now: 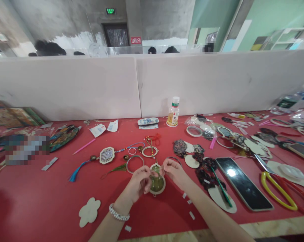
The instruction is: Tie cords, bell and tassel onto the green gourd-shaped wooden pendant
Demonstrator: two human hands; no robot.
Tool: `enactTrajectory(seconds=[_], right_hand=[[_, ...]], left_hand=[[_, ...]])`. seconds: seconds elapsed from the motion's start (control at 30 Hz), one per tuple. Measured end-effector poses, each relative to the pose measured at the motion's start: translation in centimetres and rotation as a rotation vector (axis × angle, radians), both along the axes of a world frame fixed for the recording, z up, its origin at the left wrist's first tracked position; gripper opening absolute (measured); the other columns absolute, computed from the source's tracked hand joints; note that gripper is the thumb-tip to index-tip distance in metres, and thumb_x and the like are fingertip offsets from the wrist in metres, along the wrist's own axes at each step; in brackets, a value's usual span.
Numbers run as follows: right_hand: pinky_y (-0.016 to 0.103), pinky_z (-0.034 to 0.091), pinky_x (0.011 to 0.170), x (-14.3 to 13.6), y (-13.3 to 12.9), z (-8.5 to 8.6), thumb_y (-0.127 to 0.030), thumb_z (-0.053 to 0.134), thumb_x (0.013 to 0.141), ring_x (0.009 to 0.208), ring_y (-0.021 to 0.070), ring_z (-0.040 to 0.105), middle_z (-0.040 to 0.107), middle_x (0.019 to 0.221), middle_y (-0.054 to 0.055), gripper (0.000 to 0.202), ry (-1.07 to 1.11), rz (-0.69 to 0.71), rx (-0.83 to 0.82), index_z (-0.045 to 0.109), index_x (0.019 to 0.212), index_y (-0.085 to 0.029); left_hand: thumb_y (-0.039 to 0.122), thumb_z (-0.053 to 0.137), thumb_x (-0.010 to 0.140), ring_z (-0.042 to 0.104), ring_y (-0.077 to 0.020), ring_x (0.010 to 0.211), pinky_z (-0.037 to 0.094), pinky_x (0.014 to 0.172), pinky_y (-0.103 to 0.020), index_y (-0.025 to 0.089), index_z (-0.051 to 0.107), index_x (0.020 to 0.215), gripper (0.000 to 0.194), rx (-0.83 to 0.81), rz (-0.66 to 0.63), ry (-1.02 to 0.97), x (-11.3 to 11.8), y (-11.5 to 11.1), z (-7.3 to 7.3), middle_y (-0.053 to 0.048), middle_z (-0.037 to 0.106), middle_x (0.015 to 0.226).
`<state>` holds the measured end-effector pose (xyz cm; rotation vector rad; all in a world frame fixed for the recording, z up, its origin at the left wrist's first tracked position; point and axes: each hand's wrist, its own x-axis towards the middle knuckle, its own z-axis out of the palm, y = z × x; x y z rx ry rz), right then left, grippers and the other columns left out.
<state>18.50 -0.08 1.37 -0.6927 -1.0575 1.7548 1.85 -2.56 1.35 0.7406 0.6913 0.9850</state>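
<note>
Green filled the pale-rimmed round pendant point(158, 185), which lay at the frame's lower centre, probably so the left hand point(138, 182) and right hand point(175, 173) could meet over it. On both, thumb and fingertips were pressed together above its upper part; what they pinched, if anything, was too faint to tell. Centre left lay a tasselled octagonal pendant point(106, 155); lower right, a phone point(244, 185).

The phone point(244, 183) lies between the pendant point(158, 185) and the scissors point(280, 183).
</note>
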Motion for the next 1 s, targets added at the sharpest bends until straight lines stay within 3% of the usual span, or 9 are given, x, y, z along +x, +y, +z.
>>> enactTrajectory(seconds=[0.1, 0.23, 0.37, 0.57, 0.67, 0.83, 1.0], right_hand=[[0.022, 0.032, 0.054, 0.1, 0.06, 0.02, -0.018, 0.057, 0.066, 0.052, 0.0097, 0.047, 0.057, 0.054, 0.0, 0.012, 0.039, 0.026, -0.05, 0.047, 0.06, -0.017], [0.022, 0.029, 0.052, 0.19, 0.02, 0.12, -0.018, 0.056, 0.067, 0.048, 0.0084, 0.043, 0.051, 0.048, -0.003, 0.012, 0.076, 0.043, -0.084, 0.046, 0.06, -0.017], [0.022, 0.028, 0.052, 0.17, -0.05, 0.17, -0.018, 0.057, 0.067, 0.046, 0.0078, 0.04, 0.047, 0.045, -0.004, 0.013, 0.076, 0.05, -0.101, 0.046, 0.061, -0.017], [0.022, 0.027, 0.051, 0.11, -0.02, 0.14, -0.018, 0.057, 0.066, 0.046, 0.0078, 0.039, 0.047, 0.045, -0.005, 0.012, 0.075, 0.051, -0.102, 0.046, 0.061, -0.017], [0.022, 0.028, 0.052, 0.08, -0.08, 0.34, -0.017, 0.058, 0.065, 0.047, 0.008, 0.04, 0.047, 0.046, -0.004, 0.012, 0.073, 0.043, -0.088, 0.047, 0.059, -0.016], [0.021, 0.028, 0.053, 0.02, -0.11, 0.45, -0.016, 0.059, 0.063, 0.048, 0.0077, 0.041, 0.048, 0.05, -0.003, 0.011, 0.065, 0.038, -0.098, 0.049, 0.058, -0.016], [0.021, 0.029, 0.052, 0.09, 0.1, 0.06, -0.016, 0.06, 0.063, 0.048, 0.0072, 0.04, 0.048, 0.051, -0.003, 0.011, 0.074, 0.034, -0.112, 0.05, 0.058, -0.015]], left_hand=[[0.02, 0.047, 0.073, 0.033, -0.0016, 0.028, 0.021, 0.028, -0.014, 0.017, 0.043, 0.07, 0.006, -0.036, -0.076, -0.06, -0.31, -0.05, 0.03, 0.002, 0.056, 0.06], [0.018, 0.045, 0.074, 0.025, -0.0016, 0.028, 0.018, 0.03, -0.013, 0.017, 0.044, 0.071, 0.003, -0.06, -0.151, -0.147, -0.56, -0.05, 0.15, 0.008, 0.038, 0.045], [0.017, 0.046, 0.071, 0.017, -0.0016, 0.03, 0.015, 0.03, -0.013, 0.017, 0.043, 0.068, 0.005, -0.065, -0.191, -0.199, -0.67, 0.11, -0.02, 0.01, 0.026, 0.044], [0.02, 0.045, 0.072, 0.014, -0.0021, 0.031, 0.013, 0.03, -0.014, 0.018, 0.04, 0.069, 0.006, -0.112, -0.234, -0.193, -0.75, 0.24, -0.12, 0.01, 0.025, 0.046], [0.025, 0.048, 0.075, 0.013, -0.0017, 0.032, 0.011, 0.03, -0.014, 0.018, 0.041, 0.071, 0.011, -0.1, -0.19, -0.138, -0.62, 0.13, 0.03, 0.01, 0.024, 0.045], [0.026, 0.051, 0.077, 0.01, -0.0018, 0.031, 0.007, 0.03, -0.014, 0.019, 0.046, 0.086, 0.013, -0.103, -0.168, -0.006, -0.52, 0.02, -0.05, 0.012, 0.023, 0.043], [0.024, 0.045, 0.072, 0.015, -0.0032, 0.03, 0.01, 0.029, -0.015, 0.017, 0.049, 0.087, 0.017, -0.155, -0.217, -0.096, -0.79, 0.3, -0.35, 0.01, 0.027, 0.042]])
